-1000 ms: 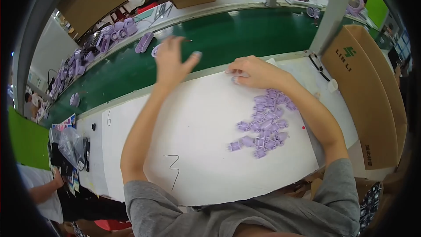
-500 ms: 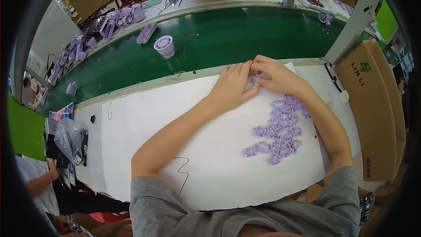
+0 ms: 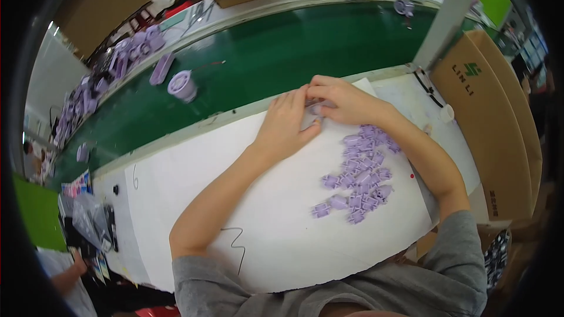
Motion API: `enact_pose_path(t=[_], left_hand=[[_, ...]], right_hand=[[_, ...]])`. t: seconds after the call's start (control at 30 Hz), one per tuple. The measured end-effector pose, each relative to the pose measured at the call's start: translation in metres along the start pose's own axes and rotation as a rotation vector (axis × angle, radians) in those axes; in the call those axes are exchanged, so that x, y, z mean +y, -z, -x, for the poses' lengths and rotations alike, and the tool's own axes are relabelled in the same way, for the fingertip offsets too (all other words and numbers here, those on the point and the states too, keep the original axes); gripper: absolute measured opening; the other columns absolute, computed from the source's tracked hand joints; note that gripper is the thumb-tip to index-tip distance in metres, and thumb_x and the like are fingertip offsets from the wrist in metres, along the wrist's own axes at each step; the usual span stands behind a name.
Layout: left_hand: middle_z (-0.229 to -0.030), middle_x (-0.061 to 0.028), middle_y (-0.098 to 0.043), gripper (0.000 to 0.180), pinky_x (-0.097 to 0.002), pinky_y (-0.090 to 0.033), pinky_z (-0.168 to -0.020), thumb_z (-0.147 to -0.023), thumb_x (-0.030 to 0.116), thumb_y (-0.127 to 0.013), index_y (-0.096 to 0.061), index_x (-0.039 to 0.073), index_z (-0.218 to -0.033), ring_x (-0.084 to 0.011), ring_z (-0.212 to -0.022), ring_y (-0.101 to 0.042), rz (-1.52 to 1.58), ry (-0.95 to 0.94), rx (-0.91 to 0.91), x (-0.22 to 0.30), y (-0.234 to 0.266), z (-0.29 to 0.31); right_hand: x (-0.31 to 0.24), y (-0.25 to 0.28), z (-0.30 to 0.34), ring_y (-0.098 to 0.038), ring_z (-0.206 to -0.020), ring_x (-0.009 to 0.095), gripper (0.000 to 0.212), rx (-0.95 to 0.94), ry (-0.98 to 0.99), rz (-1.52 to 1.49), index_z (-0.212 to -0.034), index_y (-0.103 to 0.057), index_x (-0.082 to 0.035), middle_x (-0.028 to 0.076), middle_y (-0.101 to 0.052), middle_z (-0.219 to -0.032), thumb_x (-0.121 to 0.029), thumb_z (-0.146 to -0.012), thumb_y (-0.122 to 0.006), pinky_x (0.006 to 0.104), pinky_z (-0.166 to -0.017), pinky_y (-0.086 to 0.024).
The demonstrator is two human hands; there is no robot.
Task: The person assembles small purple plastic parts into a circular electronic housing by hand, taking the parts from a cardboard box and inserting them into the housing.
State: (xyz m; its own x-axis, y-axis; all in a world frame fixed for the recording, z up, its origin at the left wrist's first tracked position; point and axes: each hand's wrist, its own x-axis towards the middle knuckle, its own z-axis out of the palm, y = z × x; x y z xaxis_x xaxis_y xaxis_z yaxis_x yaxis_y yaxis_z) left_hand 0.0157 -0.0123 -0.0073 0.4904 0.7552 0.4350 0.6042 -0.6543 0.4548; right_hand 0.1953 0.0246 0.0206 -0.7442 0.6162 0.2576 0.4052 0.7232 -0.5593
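Observation:
At the far edge of the white paper sheet [image 3: 270, 252], both my hands meet around a small pale purple plastic part [image 3: 317, 108], mostly covered by fingers. My left hand [image 3: 284, 122] is closed at it, fingers together and thumb reaching underneath. From the other side my right hand [image 3: 346, 103] pinches the part with curled fingers. Nearer me, by my right forearm, lies a loose heap of small purple plastic parts [image 3: 364, 176], boxy with short prongs.
Beyond the paper runs a green conveyor belt [image 3: 264, 41] carrying a round purple housing [image 3: 183, 86] and a purple tray-shaped piece [image 3: 161, 69]. A tall cardboard box [image 3: 487, 135] stands at right. At left are a clear plastic bag [image 3: 91, 223] and another person's hand [image 3: 78, 262].
The whole view has shifted and tilted, so the scene sits further left. My hands stay together at the paper's far edge around the small part. The heap looks the same.

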Motion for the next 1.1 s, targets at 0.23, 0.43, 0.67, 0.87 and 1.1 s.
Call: enact_pose_path(t=[0.23, 0.43, 0.67, 0.87, 1.1], left_hand=[[-0.106, -0.0183, -0.052, 0.06, -0.0412, -0.038, -0.086, -0.069, 0.018, -0.063, -0.038, -0.005, -0.119, -0.0327, -0.101, -0.05, 0.024, 0.031, -0.005, -0.003, -0.001, 0.001], [-0.108, -0.019, -0.052, 0.06, -0.0409, -0.038, -0.087, -0.07, 0.017, -0.062, -0.038, -0.006, -0.119, -0.0324, -0.101, -0.05, 0.026, 0.055, -0.032, -0.003, 0.0, -0.001], [-0.108, -0.0192, -0.052, 0.059, -0.0405, -0.038, -0.087, -0.071, 0.017, -0.061, -0.038, -0.006, -0.119, -0.0322, -0.101, -0.05, 0.03, 0.058, -0.03, -0.002, 0.001, 0.0], [-0.108, -0.0189, -0.052, 0.058, -0.0406, -0.038, -0.087, -0.071, 0.017, -0.061, -0.039, -0.007, -0.119, -0.032, -0.101, -0.05, 0.014, 0.057, -0.021, -0.002, 0.0, 0.001], [-0.097, -0.0168, -0.053, 0.05, -0.0369, -0.041, -0.082, -0.07, 0.012, -0.06, -0.041, -0.003, -0.114, -0.0296, -0.092, -0.051, 0.019, 0.016, 0.033, -0.002, -0.002, 0.001]], right_hand=[[0.004, -0.007, -0.003, -0.051, -0.085, 0.028, 0.024, 0.01, 0.013, -0.079, -0.095, -0.057, -0.001, 0.011, -0.05, -0.089, 0.001, -0.07, -0.056, 0.0357, -0.074, -0.044], [0.004, -0.008, -0.001, -0.051, -0.085, 0.028, 0.023, 0.022, -0.01, 0.02, -0.094, -0.057, -0.002, 0.01, -0.049, -0.089, 0.001, -0.071, -0.056, 0.037, -0.075, -0.042], [0.004, -0.011, -0.001, -0.049, -0.088, 0.027, 0.026, 0.029, 0.023, 0.113, -0.097, -0.056, -0.003, 0.01, -0.049, -0.09, 0.0, -0.072, -0.055, 0.0373, -0.079, -0.039], [0.004, -0.011, 0.0, -0.049, -0.087, 0.027, 0.026, 0.02, 0.006, 0.099, -0.097, -0.056, -0.003, 0.01, -0.049, -0.09, 0.0, -0.072, -0.055, 0.0376, -0.08, -0.039], [0.004, -0.012, 0.0, -0.049, -0.086, 0.027, 0.025, 0.042, 0.019, 0.078, -0.097, -0.056, -0.003, 0.009, -0.049, -0.089, 0.0, -0.072, -0.055, 0.0377, -0.079, -0.039]])
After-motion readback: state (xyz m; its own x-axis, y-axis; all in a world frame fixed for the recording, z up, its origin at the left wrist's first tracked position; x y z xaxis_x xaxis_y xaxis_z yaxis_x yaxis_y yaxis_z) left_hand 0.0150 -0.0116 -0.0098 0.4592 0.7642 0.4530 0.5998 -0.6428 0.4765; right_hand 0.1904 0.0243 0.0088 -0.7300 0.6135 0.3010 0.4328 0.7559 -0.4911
